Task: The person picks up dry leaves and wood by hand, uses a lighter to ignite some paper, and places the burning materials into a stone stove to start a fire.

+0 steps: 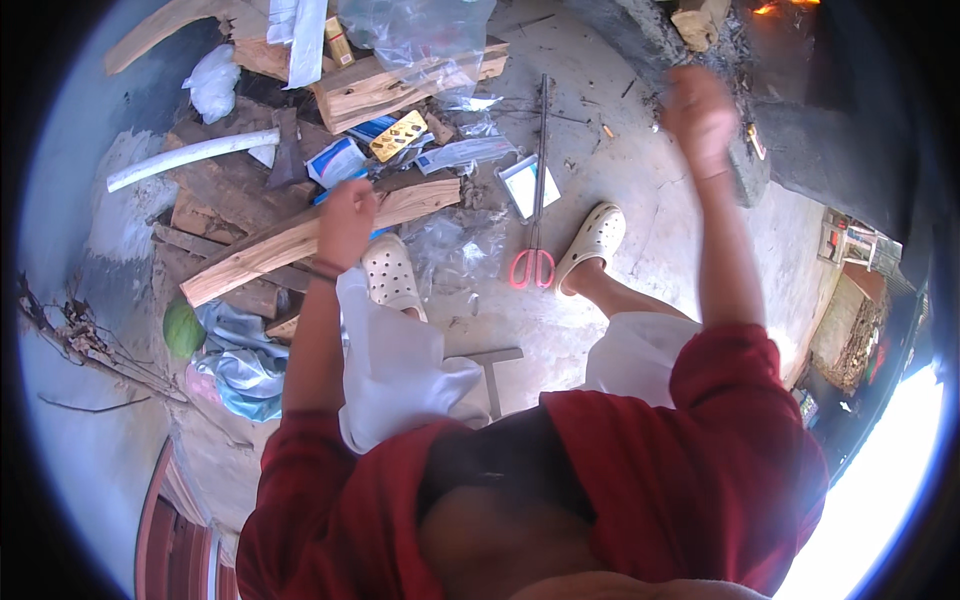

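Note:
My left hand (347, 221) is over a split firewood log (262, 259), its fingers curled; I cannot tell whether it touches the wood. Blurred by motion, my right hand (701, 120) is raised beside the dark edge of a stove (810, 142); its fingers look curled, and whatever may be in them is hidden. Flames (784, 7) glow at the top right, with a wood chunk (701, 26) to their left. Between my feet and the stove lie long metal tongs (540, 180) with red loop handles, across an open white box (525, 184).
Blister packs (399, 136), small boxes (336, 163) and clear plastic bags (420, 37) litter the woodpile (225, 180). A white tube (191, 159) rests on it. A green round fruit (184, 328) and crumpled cloth (244, 360) sit at left, near dry twigs (97, 352).

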{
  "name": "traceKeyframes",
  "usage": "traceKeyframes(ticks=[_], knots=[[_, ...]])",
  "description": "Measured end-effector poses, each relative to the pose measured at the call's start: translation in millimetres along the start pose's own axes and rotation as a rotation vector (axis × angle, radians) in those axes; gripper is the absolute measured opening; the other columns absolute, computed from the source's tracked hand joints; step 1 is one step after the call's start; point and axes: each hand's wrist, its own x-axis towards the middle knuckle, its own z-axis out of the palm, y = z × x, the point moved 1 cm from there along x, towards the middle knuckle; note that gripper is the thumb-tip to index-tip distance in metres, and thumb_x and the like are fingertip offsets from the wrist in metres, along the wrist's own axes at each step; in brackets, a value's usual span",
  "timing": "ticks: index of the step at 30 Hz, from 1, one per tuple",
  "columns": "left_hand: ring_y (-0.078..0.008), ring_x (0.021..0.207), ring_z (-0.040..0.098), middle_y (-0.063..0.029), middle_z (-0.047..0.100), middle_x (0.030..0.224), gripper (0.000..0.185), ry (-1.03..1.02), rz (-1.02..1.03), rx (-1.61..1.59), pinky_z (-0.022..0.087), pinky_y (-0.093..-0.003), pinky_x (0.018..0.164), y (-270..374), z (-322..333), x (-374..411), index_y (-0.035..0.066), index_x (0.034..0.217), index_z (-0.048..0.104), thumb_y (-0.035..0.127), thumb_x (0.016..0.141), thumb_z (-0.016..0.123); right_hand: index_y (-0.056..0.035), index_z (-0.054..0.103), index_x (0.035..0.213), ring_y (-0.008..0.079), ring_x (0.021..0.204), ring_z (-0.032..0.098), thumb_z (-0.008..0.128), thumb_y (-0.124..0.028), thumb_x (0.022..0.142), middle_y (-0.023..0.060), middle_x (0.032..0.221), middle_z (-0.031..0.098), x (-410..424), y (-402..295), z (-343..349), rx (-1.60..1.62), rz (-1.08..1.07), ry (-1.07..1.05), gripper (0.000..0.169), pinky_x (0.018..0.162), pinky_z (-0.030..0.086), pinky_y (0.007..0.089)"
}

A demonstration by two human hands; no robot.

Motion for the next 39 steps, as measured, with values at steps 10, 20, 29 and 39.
traceKeyframes(ticks=[10,20,29,39], knots=[[-0.0282,0.118,0.042,-0.0099,0.048,0.125,0.082,-0.229,0.320,0.862,0.033,-0.0404,0.099,-31,-3,101,0.013,0.133,0.038,0.013,0.061,0.076,-0.0150,0.043,0.130,0.0267,0.122,0.043,0.054,-0.008,0.077,0.0111,0.128,0.049,-119,-169,194,0.281,-0.084,-0.588,0.055,0.096,0.037,0.0444],[-0.0300,0.091,0.063,-0.0143,0.065,0.095,0.032,-0.506,0.231,0.832,0.051,-0.0408,0.079,-58,15,119,0.010,0.094,0.066,0.024,0.066,0.074,-0.0047,0.061,0.095,0.0307,0.112,0.048,0.064,-0.008,0.068,0.0132,0.116,0.054,-52,-247,195,0.765,-0.181,-0.356,0.027,0.097,0.039,0.0390],[-0.0312,0.088,0.062,-0.0139,0.064,0.092,0.021,-0.389,0.156,0.577,0.050,-0.0394,0.078,-42,-10,90,0.012,0.088,0.069,0.020,0.069,0.068,-0.0122,0.058,0.101,0.0265,0.098,0.055,0.071,-0.020,0.066,0.0065,0.098,0.061,-56,-289,213,0.526,0.241,-0.674,0.038,0.085,0.036,0.0461],[-0.0324,0.077,0.057,-0.0167,0.056,0.082,0.024,-0.041,0.226,-0.025,0.045,-0.0360,0.071,-20,-70,53,-0.003,0.090,0.058,0.013,0.075,0.067,-0.0027,0.065,0.089,0.0234,0.081,0.059,0.068,-0.012,0.069,0.0075,0.084,0.062,-73,-185,168,0.918,0.127,-0.541,0.021,0.076,0.046,0.0335]])
